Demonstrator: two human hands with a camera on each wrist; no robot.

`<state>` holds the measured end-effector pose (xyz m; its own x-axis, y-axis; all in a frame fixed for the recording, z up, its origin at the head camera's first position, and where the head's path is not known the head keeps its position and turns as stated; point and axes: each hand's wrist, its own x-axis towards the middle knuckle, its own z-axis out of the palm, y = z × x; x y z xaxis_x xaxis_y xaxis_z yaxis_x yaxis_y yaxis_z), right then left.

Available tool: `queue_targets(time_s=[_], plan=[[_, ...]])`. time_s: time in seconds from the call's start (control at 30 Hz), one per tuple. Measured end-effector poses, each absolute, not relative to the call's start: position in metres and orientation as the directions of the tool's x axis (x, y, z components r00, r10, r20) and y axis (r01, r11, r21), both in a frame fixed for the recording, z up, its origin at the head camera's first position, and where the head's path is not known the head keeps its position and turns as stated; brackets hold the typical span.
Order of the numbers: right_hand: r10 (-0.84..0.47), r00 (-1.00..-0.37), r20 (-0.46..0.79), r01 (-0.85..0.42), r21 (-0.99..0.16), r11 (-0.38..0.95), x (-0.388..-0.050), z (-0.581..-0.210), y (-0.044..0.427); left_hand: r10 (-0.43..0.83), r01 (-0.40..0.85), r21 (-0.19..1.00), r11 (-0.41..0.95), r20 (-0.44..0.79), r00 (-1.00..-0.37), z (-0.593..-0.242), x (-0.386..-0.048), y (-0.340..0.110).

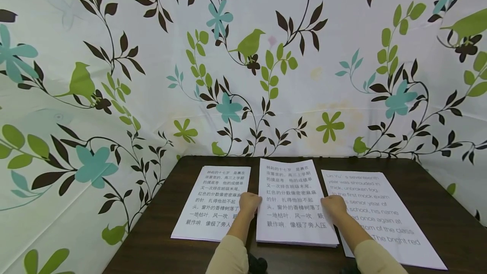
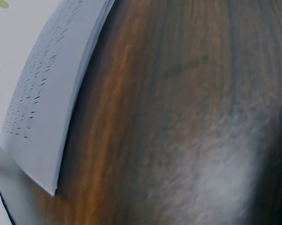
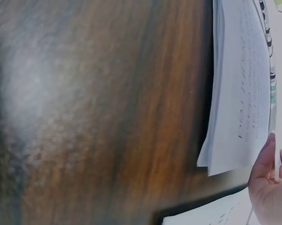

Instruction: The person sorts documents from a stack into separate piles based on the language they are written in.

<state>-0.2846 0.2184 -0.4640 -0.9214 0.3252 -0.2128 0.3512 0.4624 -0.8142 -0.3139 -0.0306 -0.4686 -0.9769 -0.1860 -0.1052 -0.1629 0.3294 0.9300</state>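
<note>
In the head view a stack of printed paper (image 1: 291,234) with Chinese text stands between the two hands, above the dark wooden table. My left hand (image 1: 249,203) grips its left edge, fingers curled, while my right hand (image 1: 335,207) holds the right edge in the same way. The right wrist view shows the right hand (image 3: 272,197) pinching a thin white paper edge between thumb and fingers. Several layers show along the side of the stack (image 3: 237,93) there. The left wrist view has the paper (image 2: 61,84) at its left; the left hand's grip is not clear in it.
Left of the held stack lies another stack with Chinese text (image 1: 207,206). To the right lies paper with large English text (image 1: 403,223), partly covered by the right forearm. A patterned cloth (image 1: 289,109) hangs behind the dark wooden table (image 1: 152,240).
</note>
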Motion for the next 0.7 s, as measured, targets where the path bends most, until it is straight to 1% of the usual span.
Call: queue_targets(time_s=[0.17, 0.33, 0.5, 0.63, 0.7], plan=[[0.332, -0.921, -0.205, 0.341, -0.836, 0.43, -0.29, -0.459, 0.214, -0.189, -0.168, 0.928, 0.332, -0.109, -0.976, -0.464, -0.319, -0.036], [0.328, -0.924, -0.198, 0.323, -0.865, 0.385, -0.291, -0.446, 0.207, -0.197, -0.164, 0.932, 0.324, -0.103, -0.975, -0.454, -0.32, -0.043], [0.31, -0.932, -0.189, 0.306, -0.869, 0.389, -0.292, -0.432, 0.199, -0.197, -0.157, 0.931, 0.329, -0.095, -0.976, -0.443, -0.321, -0.053], [0.295, -0.939, -0.175, 0.28, -0.887, 0.368, -0.295, -0.424, 0.19, -0.187, -0.157, 0.923, 0.35, -0.095, -0.978, -0.438, -0.323, -0.063], [0.296, -0.939, -0.177, 0.28, -0.892, 0.355, -0.296, -0.42, 0.184, -0.191, -0.158, 0.928, 0.338, -0.097, -0.977, -0.436, -0.325, -0.069]])
